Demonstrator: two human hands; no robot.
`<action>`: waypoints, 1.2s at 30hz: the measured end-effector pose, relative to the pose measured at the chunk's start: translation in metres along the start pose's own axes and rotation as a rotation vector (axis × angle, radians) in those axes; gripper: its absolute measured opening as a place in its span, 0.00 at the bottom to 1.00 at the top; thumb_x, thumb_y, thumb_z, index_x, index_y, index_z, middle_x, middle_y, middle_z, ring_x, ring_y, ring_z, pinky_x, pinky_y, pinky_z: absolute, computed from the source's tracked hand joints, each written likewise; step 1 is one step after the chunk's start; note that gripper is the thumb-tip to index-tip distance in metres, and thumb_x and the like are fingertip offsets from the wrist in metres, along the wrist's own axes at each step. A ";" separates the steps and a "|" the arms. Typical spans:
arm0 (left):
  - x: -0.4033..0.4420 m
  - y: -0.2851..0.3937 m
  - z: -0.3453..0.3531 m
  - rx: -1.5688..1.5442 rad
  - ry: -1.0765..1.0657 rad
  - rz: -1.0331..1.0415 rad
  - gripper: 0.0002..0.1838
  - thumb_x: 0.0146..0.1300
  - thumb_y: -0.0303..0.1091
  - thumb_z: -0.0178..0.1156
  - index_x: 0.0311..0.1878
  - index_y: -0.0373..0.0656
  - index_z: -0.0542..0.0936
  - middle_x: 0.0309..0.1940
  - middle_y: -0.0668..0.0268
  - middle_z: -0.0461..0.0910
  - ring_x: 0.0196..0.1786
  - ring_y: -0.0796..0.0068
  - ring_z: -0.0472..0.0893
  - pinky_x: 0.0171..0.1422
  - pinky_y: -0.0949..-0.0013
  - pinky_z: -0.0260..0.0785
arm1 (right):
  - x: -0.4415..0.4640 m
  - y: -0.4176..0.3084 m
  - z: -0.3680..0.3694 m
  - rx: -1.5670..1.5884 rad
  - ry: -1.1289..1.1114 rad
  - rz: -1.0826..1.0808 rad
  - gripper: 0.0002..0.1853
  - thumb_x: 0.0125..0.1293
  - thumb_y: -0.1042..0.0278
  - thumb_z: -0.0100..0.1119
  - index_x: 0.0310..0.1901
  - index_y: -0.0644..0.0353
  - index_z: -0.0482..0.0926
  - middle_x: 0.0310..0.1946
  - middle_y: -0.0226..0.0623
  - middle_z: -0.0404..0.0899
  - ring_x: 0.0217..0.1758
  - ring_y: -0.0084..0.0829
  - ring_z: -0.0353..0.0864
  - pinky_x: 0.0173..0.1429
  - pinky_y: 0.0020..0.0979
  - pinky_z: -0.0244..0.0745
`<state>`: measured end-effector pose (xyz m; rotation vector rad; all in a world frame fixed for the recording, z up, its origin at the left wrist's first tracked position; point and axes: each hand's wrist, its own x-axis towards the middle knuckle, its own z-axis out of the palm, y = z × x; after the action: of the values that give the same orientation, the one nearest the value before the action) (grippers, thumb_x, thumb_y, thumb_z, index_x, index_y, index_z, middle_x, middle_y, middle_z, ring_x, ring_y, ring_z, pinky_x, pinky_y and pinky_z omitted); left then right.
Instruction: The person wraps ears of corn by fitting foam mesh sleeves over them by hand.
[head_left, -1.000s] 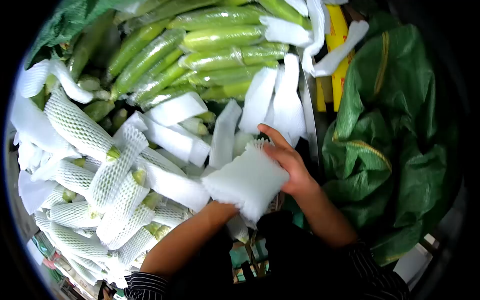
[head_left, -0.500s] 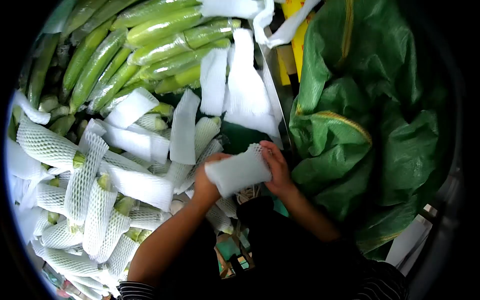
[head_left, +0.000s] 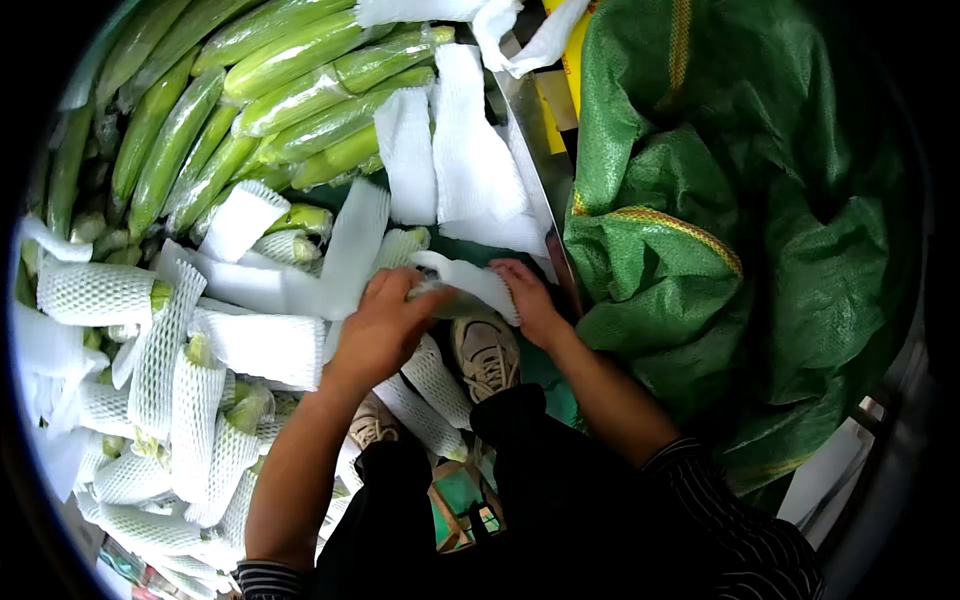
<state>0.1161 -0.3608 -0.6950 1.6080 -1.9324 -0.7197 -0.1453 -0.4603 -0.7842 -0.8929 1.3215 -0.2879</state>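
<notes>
A white foam net sleeve spans the gap between my hands, its left end gaping beside my left fingers. My left hand is closed at that end, fingers curled and partly hidden. Something pale green and glossy shows under the sleeve there, too covered to name. My right hand grips the sleeve's right end between thumb and fingers. Close to my left hand lie a flat foam sleeve and a foam-sleeved green vegetable.
Long green vegetables in clear film are heaped at upper left. Below them lie many foam-sleeved vegetables. Loose sleeves rest near a metal edge. A green woven sack fills the right. My shoe is beneath my hands.
My left hand has moved up and left, its back now facing the camera. The sleeve has risen slightly and tilted, its left end now open. My shoes have come into view.
</notes>
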 end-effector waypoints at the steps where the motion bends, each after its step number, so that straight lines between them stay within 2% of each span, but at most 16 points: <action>1: 0.007 0.014 -0.029 -0.079 0.016 0.118 0.21 0.57 0.26 0.65 0.55 0.54 0.83 0.54 0.61 0.77 0.61 0.55 0.76 0.61 0.57 0.74 | -0.011 -0.023 0.012 0.076 -0.115 0.012 0.15 0.79 0.61 0.52 0.60 0.57 0.78 0.55 0.33 0.79 0.57 0.25 0.77 0.63 0.29 0.72; 5: 0.001 0.047 -0.016 -0.311 0.031 0.315 0.18 0.55 0.27 0.69 0.50 0.52 0.82 0.51 0.63 0.79 0.57 0.56 0.78 0.64 0.52 0.69 | -0.014 -0.022 0.061 0.324 -0.535 -0.052 0.19 0.78 0.63 0.53 0.65 0.59 0.74 0.54 0.33 0.81 0.58 0.25 0.78 0.63 0.30 0.76; 7: -0.017 0.044 0.019 -0.289 0.077 0.347 0.14 0.56 0.32 0.69 0.46 0.54 0.81 0.55 0.67 0.78 0.59 0.59 0.77 0.63 0.53 0.67 | -0.038 -0.044 0.070 -0.147 -0.152 -0.766 0.20 0.77 0.63 0.55 0.66 0.61 0.73 0.52 0.35 0.82 0.54 0.27 0.81 0.63 0.34 0.77; 9: -0.013 0.060 0.005 -0.038 0.167 0.182 0.14 0.57 0.34 0.69 0.47 0.55 0.81 0.57 0.68 0.78 0.59 0.60 0.76 0.60 0.55 0.66 | -0.044 -0.043 0.053 -0.436 0.080 -0.943 0.22 0.77 0.62 0.55 0.66 0.63 0.72 0.48 0.38 0.83 0.49 0.32 0.84 0.63 0.37 0.79; 11: -0.009 0.069 -0.007 0.121 0.209 0.094 0.16 0.56 0.36 0.69 0.48 0.56 0.81 0.59 0.68 0.78 0.58 0.61 0.75 0.55 0.58 0.65 | -0.066 -0.069 0.030 0.537 -0.618 -0.368 0.22 0.78 0.64 0.54 0.68 0.63 0.71 0.50 0.39 0.83 0.50 0.31 0.84 0.62 0.37 0.79; 13: -0.010 0.067 -0.008 0.002 0.114 0.041 0.16 0.56 0.37 0.69 0.49 0.54 0.82 0.56 0.67 0.78 0.52 0.58 0.75 0.55 0.58 0.66 | -0.079 -0.088 0.028 0.819 -1.012 -0.053 0.22 0.79 0.65 0.52 0.69 0.63 0.69 0.51 0.41 0.83 0.51 0.31 0.84 0.61 0.36 0.78; 14: -0.016 0.058 0.002 -0.063 0.032 0.056 0.16 0.56 0.38 0.68 0.49 0.53 0.83 0.55 0.67 0.78 0.50 0.57 0.74 0.54 0.59 0.66 | -0.122 -0.114 0.047 0.466 -0.640 -0.308 0.22 0.79 0.67 0.50 0.71 0.63 0.69 0.54 0.39 0.82 0.53 0.27 0.83 0.61 0.34 0.77; 16: -0.036 0.048 0.035 -0.586 0.078 -0.273 0.16 0.56 0.37 0.68 0.50 0.51 0.83 0.54 0.65 0.78 0.53 0.56 0.73 0.57 0.60 0.66 | -0.116 -0.119 0.061 0.372 -0.501 -0.164 0.21 0.81 0.72 0.46 0.72 0.59 0.68 0.57 0.36 0.80 0.56 0.23 0.80 0.62 0.29 0.75; 19: -0.049 0.045 0.031 -0.595 0.112 -0.331 0.17 0.60 0.35 0.70 0.53 0.49 0.83 0.57 0.63 0.76 0.62 0.57 0.72 0.63 0.61 0.66 | -0.092 -0.088 0.066 0.424 -0.422 -0.136 0.20 0.81 0.70 0.46 0.72 0.60 0.68 0.58 0.38 0.80 0.59 0.26 0.80 0.63 0.30 0.77; 21: -0.049 0.059 0.001 -1.183 0.087 -0.389 0.18 0.70 0.37 0.65 0.60 0.43 0.80 0.68 0.62 0.70 0.68 0.63 0.71 0.74 0.59 0.62 | -0.087 -0.076 0.075 0.135 -0.404 -0.343 0.21 0.81 0.68 0.48 0.71 0.61 0.68 0.61 0.42 0.78 0.60 0.31 0.81 0.66 0.32 0.77; 23: -0.055 0.047 0.009 -1.704 0.156 -0.602 0.17 0.72 0.36 0.63 0.60 0.40 0.80 0.72 0.63 0.65 0.66 0.66 0.73 0.73 0.58 0.63 | -0.085 -0.075 0.074 0.575 -0.526 -0.106 0.20 0.81 0.67 0.49 0.69 0.62 0.70 0.60 0.42 0.79 0.59 0.31 0.82 0.66 0.33 0.77; 25: -0.056 0.041 0.020 -2.027 0.297 -0.731 0.14 0.75 0.38 0.60 0.54 0.39 0.82 0.74 0.66 0.66 0.65 0.69 0.75 0.67 0.55 0.70 | -0.077 -0.063 0.072 0.428 -0.434 -0.084 0.19 0.79 0.69 0.51 0.68 0.60 0.71 0.57 0.38 0.81 0.58 0.31 0.82 0.63 0.33 0.79; 28: -0.103 -0.022 0.109 -1.251 0.102 -1.021 0.13 0.75 0.38 0.58 0.41 0.37 0.82 0.48 0.68 0.84 0.50 0.63 0.83 0.52 0.55 0.76 | -0.041 0.001 0.063 -0.273 -0.257 -0.278 0.20 0.72 0.72 0.58 0.64 0.60 0.75 0.56 0.41 0.83 0.58 0.34 0.84 0.61 0.35 0.79; 31: -0.095 -0.004 0.091 -0.288 0.002 -0.693 0.12 0.72 0.37 0.60 0.40 0.36 0.82 0.43 0.59 0.84 0.44 0.51 0.82 0.50 0.53 0.75 | -0.041 0.000 0.075 -0.798 -0.159 -0.192 0.22 0.65 0.70 0.65 0.60 0.62 0.79 0.56 0.43 0.84 0.59 0.39 0.84 0.64 0.38 0.77; 32: -0.094 -0.005 0.086 -0.445 -0.043 -0.805 0.10 0.69 0.37 0.61 0.41 0.38 0.82 0.48 0.51 0.82 0.47 0.44 0.80 0.51 0.51 0.74 | -0.037 -0.008 0.081 -0.846 -0.217 -0.073 0.22 0.64 0.70 0.65 0.60 0.63 0.80 0.57 0.42 0.84 0.60 0.40 0.84 0.65 0.38 0.76; 36: -0.117 0.001 0.059 -0.503 0.219 -0.475 0.12 0.68 0.38 0.62 0.47 0.40 0.82 0.50 0.53 0.81 0.48 0.48 0.82 0.53 0.53 0.74 | -0.039 -0.022 0.097 -0.282 -0.466 -0.199 0.18 0.71 0.70 0.62 0.60 0.62 0.79 0.55 0.42 0.85 0.55 0.32 0.86 0.60 0.34 0.80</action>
<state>0.0936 -0.2410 -0.7437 1.7296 -1.1004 -1.0624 -0.0600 -0.4103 -0.7431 -1.2474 0.8512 -0.0378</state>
